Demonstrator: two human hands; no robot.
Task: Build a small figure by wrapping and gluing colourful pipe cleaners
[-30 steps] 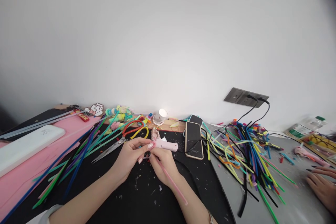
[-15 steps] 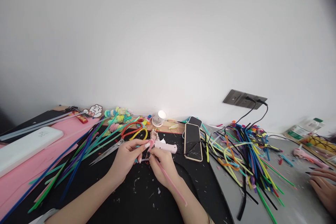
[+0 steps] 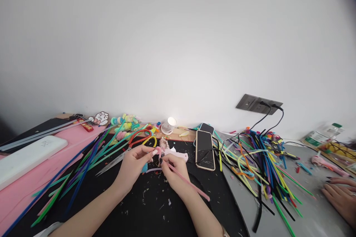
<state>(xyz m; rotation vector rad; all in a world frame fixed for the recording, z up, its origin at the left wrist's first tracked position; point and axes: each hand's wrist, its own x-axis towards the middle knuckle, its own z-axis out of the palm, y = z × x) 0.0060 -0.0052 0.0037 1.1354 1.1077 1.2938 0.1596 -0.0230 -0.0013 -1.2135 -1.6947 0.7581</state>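
Note:
A pink pipe cleaner (image 3: 191, 184) runs between my two hands, its long free end lying out over my right forearm. My left hand (image 3: 136, 164) pinches the curled pink end between thumb and fingertips. Close beside it, my right hand (image 3: 175, 172) is closed on the same strand, just below the curl. Right behind my fingers lies a pale pink glue gun (image 3: 178, 153) with a stained nozzle end. Scissors with red and yellow handles (image 3: 140, 136) rest to the left of it. A light purple strip with a blue piece (image 3: 145, 167) sits under my hands.
Pipe cleaners (image 3: 80, 170) spread at left, near a white case (image 3: 33, 159) on pink sheets. Two phones, the nearer one pale-framed (image 3: 205, 150), lie right of centre. A large pipe-cleaner bundle (image 3: 269, 170) and cables lie farther right. Another person's hand (image 3: 340, 196) rests at the right edge.
The free end of the pink pipe cleaner has swung up and to the right. My right hand has turned slightly and shifted right, while my left hand stays nearly in place.

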